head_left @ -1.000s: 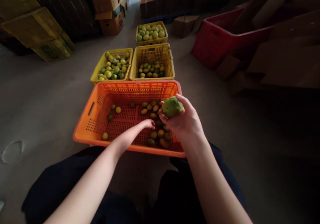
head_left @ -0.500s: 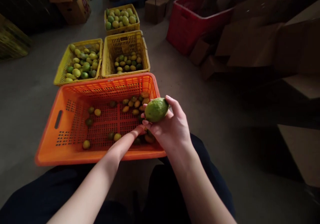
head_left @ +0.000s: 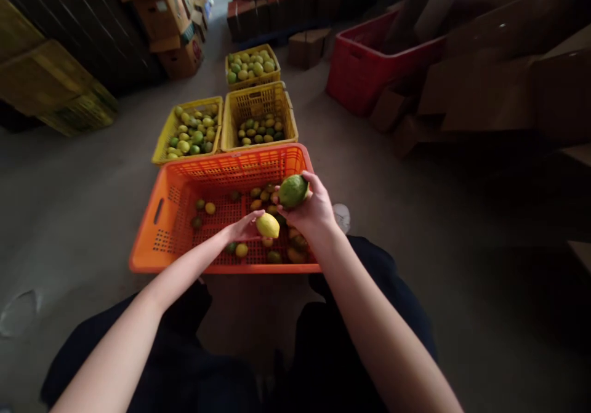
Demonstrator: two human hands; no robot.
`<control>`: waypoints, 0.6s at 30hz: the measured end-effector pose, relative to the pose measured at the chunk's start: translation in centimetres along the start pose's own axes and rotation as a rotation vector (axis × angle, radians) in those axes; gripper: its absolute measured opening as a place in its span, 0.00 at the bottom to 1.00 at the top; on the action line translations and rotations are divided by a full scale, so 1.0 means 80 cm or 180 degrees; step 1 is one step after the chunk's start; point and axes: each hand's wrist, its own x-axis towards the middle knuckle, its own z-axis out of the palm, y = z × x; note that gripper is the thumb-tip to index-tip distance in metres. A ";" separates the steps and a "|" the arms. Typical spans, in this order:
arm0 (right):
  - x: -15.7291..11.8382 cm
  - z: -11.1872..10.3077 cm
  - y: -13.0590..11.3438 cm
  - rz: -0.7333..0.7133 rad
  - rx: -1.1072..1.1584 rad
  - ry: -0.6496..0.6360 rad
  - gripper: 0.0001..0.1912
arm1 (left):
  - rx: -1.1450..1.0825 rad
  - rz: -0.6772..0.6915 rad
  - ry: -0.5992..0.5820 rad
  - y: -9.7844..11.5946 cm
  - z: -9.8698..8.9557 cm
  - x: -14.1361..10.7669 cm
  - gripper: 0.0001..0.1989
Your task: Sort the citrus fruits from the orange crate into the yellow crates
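Observation:
My right hand (head_left: 316, 208) is closed around a large green lemon (head_left: 293, 191), held above the right side of the orange crate (head_left: 146, 228). Just to its left, my left hand (head_left: 247, 227) grips a smaller yellow lemon (head_left: 268, 226) over the same crate. Below them, several green and yellow lemons lie on the crate's slotted floor. A few sit toward its left, among them a yellow one (head_left: 210, 208). More are bunched at the right, partly hidden by my hands.
Beyond the orange crate stand a left yellow crate (head_left: 161, 148), a middle yellow crate (head_left: 292, 117) and a far yellow crate (head_left: 265, 80), all holding lemons. A red crate (head_left: 355, 80) and cardboard boxes (head_left: 484, 93) lie at right. More boxes (head_left: 182, 59) are stacked back left.
My left hand has come up from the crate's floor with a yellow lemon in it. My right hand still holds the green lemon. The view has tilted up and turned left.

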 end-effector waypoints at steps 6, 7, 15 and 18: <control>0.002 0.022 0.051 0.0512 -0.0498 -0.0230 0.14 | -0.1114 0.0791 -0.0499 0.027 0.008 -0.147 0.20; -0.001 0.026 0.056 0.0494 -0.0592 -0.0297 0.14 | -0.1411 0.0996 -0.0451 0.026 0.008 -0.167 0.17; -0.002 0.050 0.113 0.0327 -0.0862 -0.0521 0.10 | -0.2312 0.1316 0.0482 -0.001 -0.029 -0.190 0.08; 0.004 0.052 0.129 0.0401 -0.1092 -0.0551 0.09 | -0.2317 0.1318 0.0531 -0.007 -0.033 -0.178 0.08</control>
